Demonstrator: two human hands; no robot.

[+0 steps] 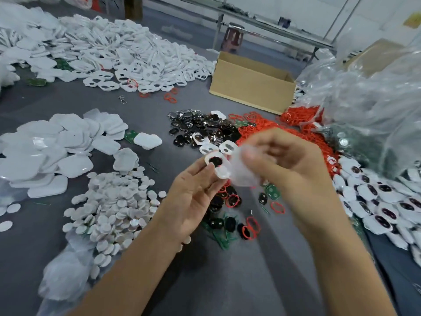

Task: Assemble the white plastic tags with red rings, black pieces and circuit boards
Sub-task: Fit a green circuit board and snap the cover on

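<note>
White plastic tag shell w/ black oval piece seated inside, tilted, pinched in my left hand; blurred white plastic cover against it, in my right hand.

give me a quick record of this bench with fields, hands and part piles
left hand: pinches a white tag with a black piece seated in it
right hand: motion-blurred, holds a white piece beside the tag
red rings: heap beyond the hands
black pieces: pile left of the rings
white discs: pile left of the left hand
cardboard box: open, farther back
</note>
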